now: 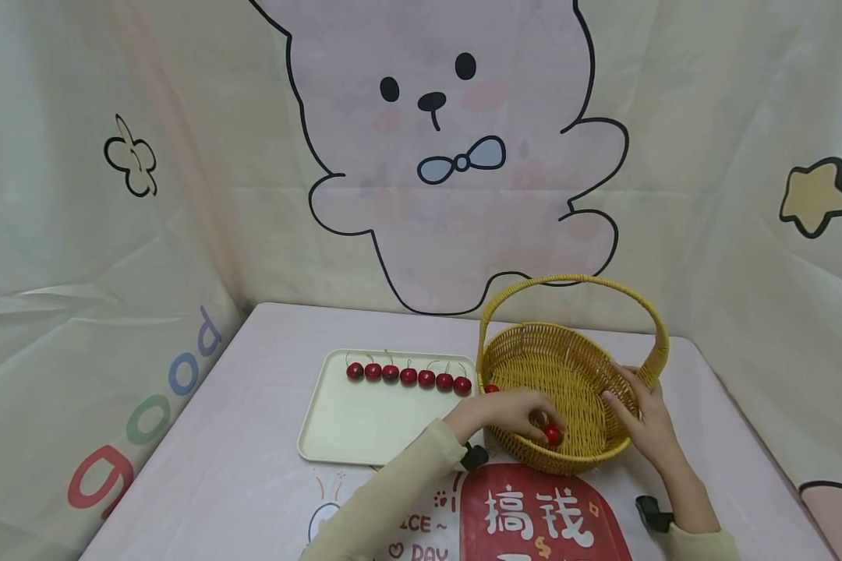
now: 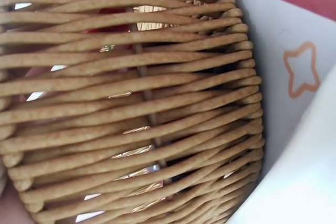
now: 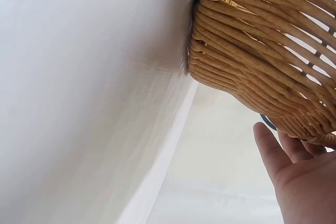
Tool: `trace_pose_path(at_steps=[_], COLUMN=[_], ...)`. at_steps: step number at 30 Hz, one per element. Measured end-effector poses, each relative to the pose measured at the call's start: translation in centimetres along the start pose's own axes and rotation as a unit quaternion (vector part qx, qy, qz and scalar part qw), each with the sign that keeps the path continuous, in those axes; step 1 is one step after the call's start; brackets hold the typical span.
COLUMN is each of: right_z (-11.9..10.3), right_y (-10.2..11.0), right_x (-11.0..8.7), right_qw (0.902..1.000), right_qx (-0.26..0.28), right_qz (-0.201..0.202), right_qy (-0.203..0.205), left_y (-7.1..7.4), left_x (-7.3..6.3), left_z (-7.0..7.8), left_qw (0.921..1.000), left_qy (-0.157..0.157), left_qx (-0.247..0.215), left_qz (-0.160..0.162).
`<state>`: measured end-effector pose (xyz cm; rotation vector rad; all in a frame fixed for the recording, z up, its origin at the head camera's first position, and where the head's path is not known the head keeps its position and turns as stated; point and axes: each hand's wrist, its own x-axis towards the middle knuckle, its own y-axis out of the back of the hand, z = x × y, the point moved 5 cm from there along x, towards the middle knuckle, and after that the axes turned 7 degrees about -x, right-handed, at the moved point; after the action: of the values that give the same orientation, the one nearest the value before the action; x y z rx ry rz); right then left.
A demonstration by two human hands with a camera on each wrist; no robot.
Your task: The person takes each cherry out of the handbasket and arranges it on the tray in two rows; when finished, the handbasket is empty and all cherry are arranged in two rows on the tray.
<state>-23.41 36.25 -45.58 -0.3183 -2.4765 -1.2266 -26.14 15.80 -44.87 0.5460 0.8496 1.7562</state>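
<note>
My left hand (image 1: pixel 508 411) reaches over the near left rim of a yellow wicker basket (image 1: pixel 568 366). Between its thumb and fingers it pinches a red cherry (image 1: pixel 552 435) low inside the basket. The left wrist view is mostly filled by the basket's woven wall (image 2: pixel 131 98), with red showing dimly through gaps. My right hand (image 1: pixel 642 417) grips the basket's right rim near the handle's foot, thumb on the inner side. In the right wrist view, the fingers (image 3: pixel 270 153) lie against the basket's outside (image 3: pixel 252 51). Another red cherry (image 1: pixel 491 388) peeks out at the basket's left edge.
Left of the basket lies a cream tray (image 1: pixel 351 436) with a row of several stemmed cherries (image 1: pixel 408 377) along its far side. The basket's tall arched handle (image 1: pixel 568 278) stands up over it. Printed fabric walls (image 1: pixel 428 234) enclose the white table (image 1: pixel 252 436).
</note>
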Motion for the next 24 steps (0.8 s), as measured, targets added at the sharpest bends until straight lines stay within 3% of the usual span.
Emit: trace_pose_path(at_steps=[8,14,24], right_z=[0.0,0.0,0.0], right_y=[0.0,0.0,0.0], right_x=[0.0,0.0,0.0], right_qw=[1.0,1.0,1.0], right_qx=[0.0,0.0,-0.003], right_qz=[0.002,0.002,0.001], right_qy=[0.004,0.004,0.001], left_y=[0.5,0.7,1.3], left_x=[-0.8,-1.3,-2.8], left_z=[0.5,0.7,1.0], left_qw=[0.9992,0.9966,0.9923], left_qy=[-0.017,-0.032,-0.039], left_qx=[0.001,0.027,0.018], left_qz=[0.037,0.071,0.116])
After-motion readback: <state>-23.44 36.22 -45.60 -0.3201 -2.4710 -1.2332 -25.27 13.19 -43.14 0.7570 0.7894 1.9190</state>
